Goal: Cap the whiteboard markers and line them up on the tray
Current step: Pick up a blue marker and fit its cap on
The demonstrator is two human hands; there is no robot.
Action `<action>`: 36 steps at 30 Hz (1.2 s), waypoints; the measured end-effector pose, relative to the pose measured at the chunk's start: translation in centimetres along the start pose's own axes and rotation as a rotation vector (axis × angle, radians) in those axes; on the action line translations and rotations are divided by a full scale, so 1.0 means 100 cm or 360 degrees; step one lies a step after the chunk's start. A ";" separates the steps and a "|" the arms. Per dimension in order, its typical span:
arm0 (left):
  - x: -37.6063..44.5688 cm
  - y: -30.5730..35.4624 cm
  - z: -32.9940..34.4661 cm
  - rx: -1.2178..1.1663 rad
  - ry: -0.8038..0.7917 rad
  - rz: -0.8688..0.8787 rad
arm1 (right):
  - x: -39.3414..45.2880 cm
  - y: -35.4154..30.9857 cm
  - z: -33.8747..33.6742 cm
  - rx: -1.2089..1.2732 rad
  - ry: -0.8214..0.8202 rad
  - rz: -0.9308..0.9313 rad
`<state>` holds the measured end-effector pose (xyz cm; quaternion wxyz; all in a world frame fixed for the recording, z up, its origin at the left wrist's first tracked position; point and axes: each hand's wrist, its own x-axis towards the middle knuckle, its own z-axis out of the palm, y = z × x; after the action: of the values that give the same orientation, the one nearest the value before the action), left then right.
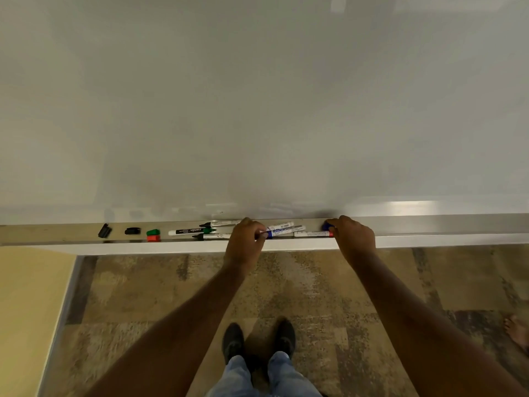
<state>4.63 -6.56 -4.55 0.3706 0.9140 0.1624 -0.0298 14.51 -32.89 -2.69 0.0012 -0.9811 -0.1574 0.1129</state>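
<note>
Several uncapped whiteboard markers lie on the metal tray (71, 238) under the whiteboard. My left hand (245, 239) pinches the tip end of a blue marker (283, 231) in the middle of the tray. My right hand (351, 234) closes its fingers on a blue cap (326, 226), beside a red-ended marker (313, 234). A green marker (190, 231) and two black-tipped markers (219, 224) (211, 236) lie left of my left hand. Loose caps sit further left: two black caps (104, 230) (132, 230), a green cap (153, 232) and a red cap (153, 238).
The whiteboard (257, 110) fills the view above the tray. Below are patterned carpet (315, 282), my shoes (259, 339) and a pale wall (25, 310) at the left. Another person's bare foot (516, 333) shows at the right edge.
</note>
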 end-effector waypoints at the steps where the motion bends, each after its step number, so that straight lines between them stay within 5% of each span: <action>1: 0.002 0.002 0.001 0.0140 -0.0059 0.0101 | 0.001 0.000 0.000 -0.0014 0.0005 -0.0017; 9: 0.024 0.021 0.002 0.1068 -0.0306 0.0544 | 0.006 -0.003 -0.002 -0.0116 -0.0018 -0.0056; 19: 0.031 0.029 0.009 0.1334 -0.0328 0.0583 | 0.003 0.001 0.002 -0.0061 0.0021 -0.0104; 27: 0.012 0.012 0.000 0.0704 -0.0109 0.0453 | -0.002 -0.006 0.009 0.0330 0.0107 -0.0110; 36: -0.031 -0.004 -0.016 -0.0590 -0.0023 -0.0293 | -0.026 -0.048 0.019 0.1263 -0.0060 -0.0086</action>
<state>1.50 -6.03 -3.14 0.5293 0.8112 0.2452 -0.0397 10.18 -29.23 -3.74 0.3802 -0.8977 -0.1273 0.1829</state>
